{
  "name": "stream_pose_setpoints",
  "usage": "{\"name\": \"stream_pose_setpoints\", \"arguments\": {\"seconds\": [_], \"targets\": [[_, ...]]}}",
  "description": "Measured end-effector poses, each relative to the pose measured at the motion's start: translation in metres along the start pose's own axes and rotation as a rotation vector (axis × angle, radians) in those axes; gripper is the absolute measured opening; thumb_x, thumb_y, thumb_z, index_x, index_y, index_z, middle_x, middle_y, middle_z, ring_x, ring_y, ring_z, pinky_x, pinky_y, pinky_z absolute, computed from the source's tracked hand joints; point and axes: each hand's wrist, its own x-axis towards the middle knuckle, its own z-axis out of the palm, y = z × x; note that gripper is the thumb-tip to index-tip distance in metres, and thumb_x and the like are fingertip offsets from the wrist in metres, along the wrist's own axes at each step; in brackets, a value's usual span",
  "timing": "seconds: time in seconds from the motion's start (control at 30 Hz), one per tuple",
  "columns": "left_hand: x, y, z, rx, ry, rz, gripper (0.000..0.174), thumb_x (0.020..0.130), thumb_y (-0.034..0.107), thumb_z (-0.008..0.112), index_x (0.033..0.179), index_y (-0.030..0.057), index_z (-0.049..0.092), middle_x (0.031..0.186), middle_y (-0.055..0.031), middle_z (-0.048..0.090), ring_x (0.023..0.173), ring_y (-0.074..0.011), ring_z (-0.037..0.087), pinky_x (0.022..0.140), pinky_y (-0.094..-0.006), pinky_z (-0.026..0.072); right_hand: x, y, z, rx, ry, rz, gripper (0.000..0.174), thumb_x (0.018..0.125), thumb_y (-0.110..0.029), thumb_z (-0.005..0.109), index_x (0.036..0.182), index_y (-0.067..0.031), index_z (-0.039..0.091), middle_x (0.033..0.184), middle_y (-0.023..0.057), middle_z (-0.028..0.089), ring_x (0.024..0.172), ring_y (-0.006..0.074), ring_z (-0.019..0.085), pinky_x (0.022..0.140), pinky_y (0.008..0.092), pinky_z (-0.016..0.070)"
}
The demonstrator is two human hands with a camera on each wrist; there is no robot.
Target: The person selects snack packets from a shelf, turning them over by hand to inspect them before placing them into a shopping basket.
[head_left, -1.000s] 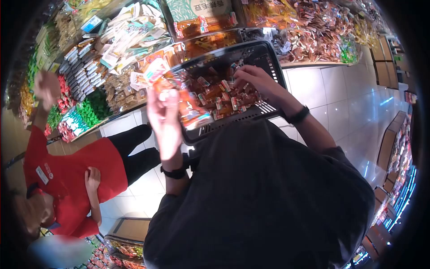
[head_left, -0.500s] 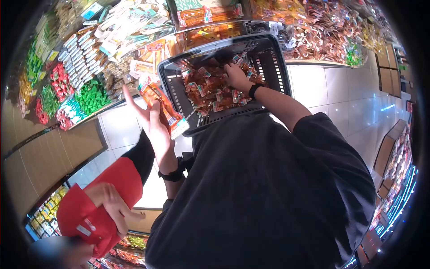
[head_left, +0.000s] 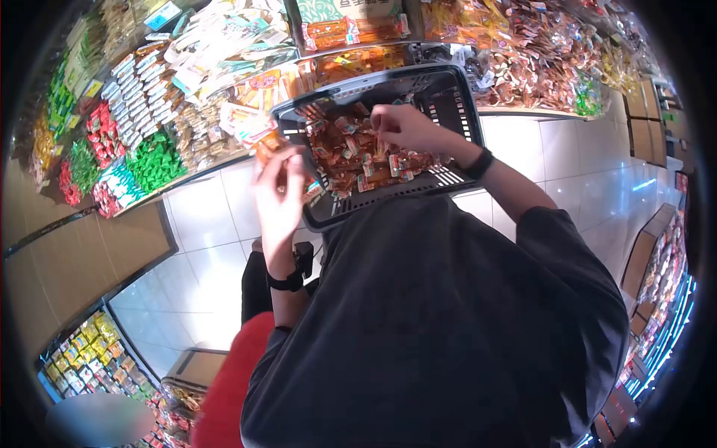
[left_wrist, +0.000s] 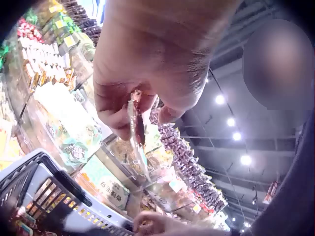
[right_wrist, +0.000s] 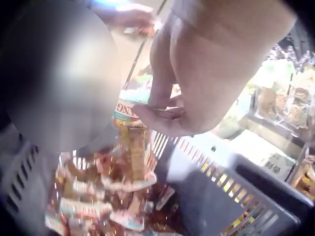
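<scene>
A dark plastic shopping basket [head_left: 472, 97] holds many small snack packets [head_left: 351, 179] in clear and reddish-orange wrappers. Over its right part, my right hand [head_left: 418, 131] pinches one snack packet [right_wrist: 133, 152] by its top end; the packet hangs upright above the heap in the right wrist view. At the basket's left side my left hand [head_left: 280, 205] grips an orange snack packet [head_left: 263, 143] between thumb and fingers. The left wrist view shows that packet edge-on, pointing down from the fingers.
Behind the basket, a display counter carries heaps of wrapped snacks [head_left: 224, 41], with green packets [head_left: 157, 158] at left and brown ones [head_left: 515, 71] at right. A person in a red shirt [head_left: 231, 396] stands close at my left. A boxed floor display [head_left: 646, 112] stands at far right.
My right hand has come up from among the packets, now pinching one. My left hand's fingers have closed in around its packet. The person in red has moved nearer, partly behind my sleeve.
</scene>
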Motion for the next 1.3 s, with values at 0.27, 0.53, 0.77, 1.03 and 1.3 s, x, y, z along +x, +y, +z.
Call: {"name": "stream_pose_setpoints", "arguments": {"seconds": [0.27, 0.53, 0.77, 1.03, 1.3], "targets": [[0.009, 0.031, 0.044, 0.217, -0.293, 0.44, 0.05, 0.072, 0.024, 0.086, 0.114, 0.0035, 0.068, 0.119, -0.0169, 0.061, 0.096, -0.0332, 0.068, 0.078, -0.0382, 0.0573, -0.043, -0.138, -0.042, 0.788, -0.092, 0.259, 0.019, 0.093, -0.007, 0.063, 0.107, 0.0043, 0.066, 0.09, 0.0064, 0.069, 0.075, 0.0094, 0.067, 0.066, 0.0225, 0.0549], [0.003, 0.061, 0.025, -0.473, -0.442, 0.128, 0.013, 0.098, 0.007, 0.061, 0.106, -0.0022, 0.066, 0.093, -0.0075, 0.069, 0.077, -0.0121, 0.064, 0.07, -0.0254, 0.0531, -0.047, -0.079, -0.044, -0.246, 0.739, -0.093, 0.045, 0.092, -0.02, 0.069, 0.127, 0.0039, 0.055, 0.109, 0.0155, 0.068, 0.095, 0.025, 0.065, 0.082, 0.0338, 0.0513], [-0.007, 0.087, 0.004, -0.588, -0.45, 0.101, 0.017, 0.1, 0.012, 0.061, 0.095, -0.0013, 0.071, 0.084, -0.0027, 0.067, 0.075, -0.0078, 0.058, 0.067, -0.0244, 0.0451, -0.113, 0.118, -0.055, -0.588, 0.979, 0.493, 0.077, 0.076, -0.039, 0.082, 0.133, 0.0038, 0.052, 0.115, 0.0236, 0.066, 0.102, 0.0361, 0.066, 0.09, 0.043, 0.0518], [-0.015, 0.087, 0.001, -0.688, -0.375, -0.055, 0.02, 0.102, 0.015, 0.057, 0.101, -0.0025, 0.068, 0.091, -0.0068, 0.071, 0.078, -0.0112, 0.064, 0.071, -0.0267, 0.051, -0.122, 0.154, -0.069, -0.201, 0.706, 0.542, 0.028, 0.088, -0.019, 0.074, 0.102, 0.0047, 0.068, 0.082, 0.0102, 0.072, 0.071, 0.0172, 0.07, 0.064, 0.033, 0.0568], [-0.005, 0.064, -0.031, -0.593, 0.172, -0.148, 0.039, 0.102, 0.032, 0.053, 0.095, -0.0048, 0.065, 0.096, -0.0109, 0.065, 0.072, -0.013, 0.061, 0.065, -0.0254, 0.0514, -0.12, 0.136, -0.067, -0.004, 0.745, 0.562, 0.025, 0.088, -0.022, 0.074, 0.094, 0.0023, 0.069, 0.068, 0.0067, 0.066, 0.057, 0.0133, 0.062, 0.054, 0.0316, 0.0494]]}}
